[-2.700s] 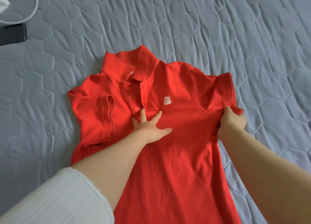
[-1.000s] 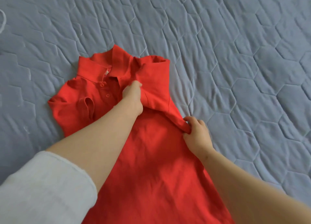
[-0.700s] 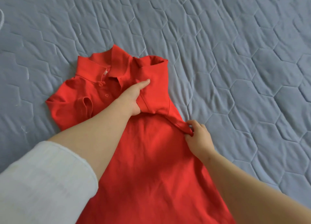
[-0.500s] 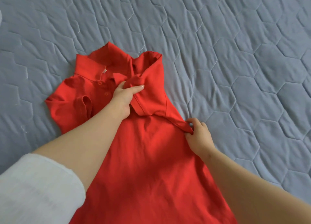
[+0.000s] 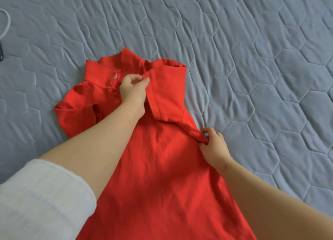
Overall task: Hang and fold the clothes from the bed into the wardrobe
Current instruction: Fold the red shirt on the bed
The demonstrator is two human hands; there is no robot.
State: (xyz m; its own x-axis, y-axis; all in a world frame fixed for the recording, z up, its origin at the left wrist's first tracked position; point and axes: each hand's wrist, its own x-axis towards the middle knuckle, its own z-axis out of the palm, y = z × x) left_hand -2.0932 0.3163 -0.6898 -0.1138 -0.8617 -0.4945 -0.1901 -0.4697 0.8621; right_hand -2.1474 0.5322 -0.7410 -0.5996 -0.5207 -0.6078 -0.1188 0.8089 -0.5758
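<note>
While the red polo shirt (image 5: 162, 158) lies face up on the bed (image 5: 252, 59), the left hand (image 5: 132, 90) pinches the folded-in sleeve (image 5: 167, 90) just below the collar (image 5: 100, 72) and the right hand (image 5: 213, 146) grips the side fold farther below it, so the fold likely needs flattening next.

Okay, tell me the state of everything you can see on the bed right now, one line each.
red polo shirt: front up on the quilt, both sleeves folded inward
left hand: pinches the folded sleeve near the collar
right hand: pinches the shirt's side fold
quilt: spread, wrinkled
</note>
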